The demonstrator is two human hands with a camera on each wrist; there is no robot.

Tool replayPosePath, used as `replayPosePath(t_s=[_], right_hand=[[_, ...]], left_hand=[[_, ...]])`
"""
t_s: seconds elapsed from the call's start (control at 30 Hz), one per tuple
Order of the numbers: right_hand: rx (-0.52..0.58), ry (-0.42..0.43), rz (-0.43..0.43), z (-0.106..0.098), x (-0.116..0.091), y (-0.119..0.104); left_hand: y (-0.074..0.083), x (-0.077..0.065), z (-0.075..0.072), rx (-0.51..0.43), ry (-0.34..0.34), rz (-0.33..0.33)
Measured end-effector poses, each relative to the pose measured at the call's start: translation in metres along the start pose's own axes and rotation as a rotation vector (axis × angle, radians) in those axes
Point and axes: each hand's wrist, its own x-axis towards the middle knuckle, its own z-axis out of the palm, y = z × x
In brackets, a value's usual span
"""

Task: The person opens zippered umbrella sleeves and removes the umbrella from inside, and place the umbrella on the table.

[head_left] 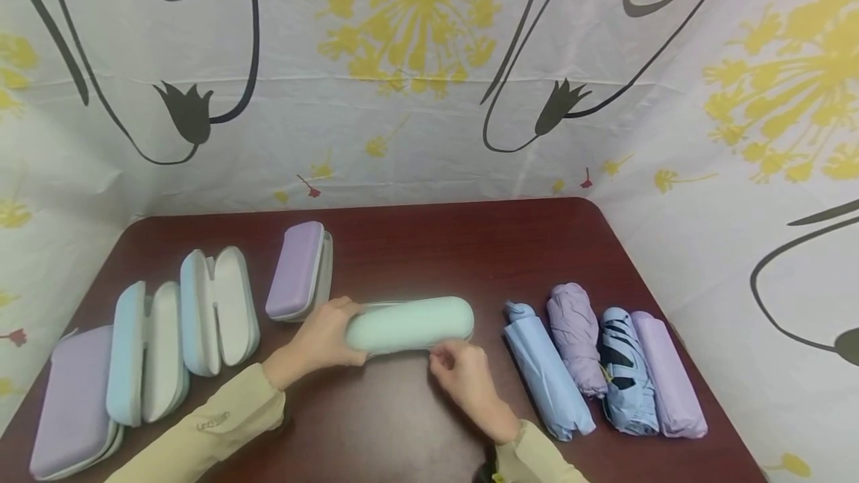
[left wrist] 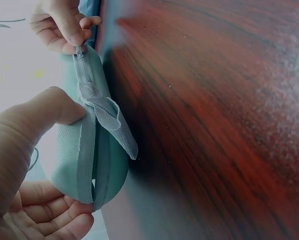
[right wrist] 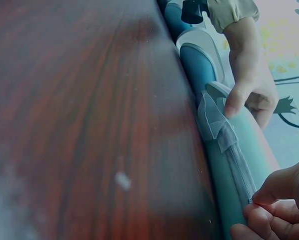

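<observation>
A mint-green zippered case point(head_left: 411, 325) lies lengthwise on the table in the head view. My left hand point(head_left: 329, 334) grips its left end, thumb on the near side and fingers round the far side. The right hand point(head_left: 464, 379) is at the near right of the case. In the left wrist view, its thumb and finger pinch the zipper pull point(left wrist: 79, 50). A grey fabric strap point(left wrist: 107, 114) hangs from the zip side, and the seam gapes near my left hand. The right wrist view shows the zipper point(right wrist: 242, 172) running between both hands.
On the dark red table point(head_left: 403, 423), a lilac case point(head_left: 295, 267) stands behind my left hand. Farther left are two open blue cases point(head_left: 125, 352) and a larger lilac case point(head_left: 70, 401). Several folded umbrellas point(head_left: 549, 371) lie at the right. Patterned cloth point(head_left: 429, 140) hangs behind.
</observation>
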Motion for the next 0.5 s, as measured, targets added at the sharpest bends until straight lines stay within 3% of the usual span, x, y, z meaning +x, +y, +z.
replayPosePath(t_s=[0.17, 0.5], right_hand=[[-0.02, -0.009, -0.024, 0.006, 0.001, -0.006], [-0.016, -0.119, -0.006, 0.02, 0.006, -0.024]], left_hand=[[0.0, 0.0, 0.0, 0.0, -0.005, -0.012], [0.0, 0.002, 0.0, 0.01, -0.016, -0.021]])
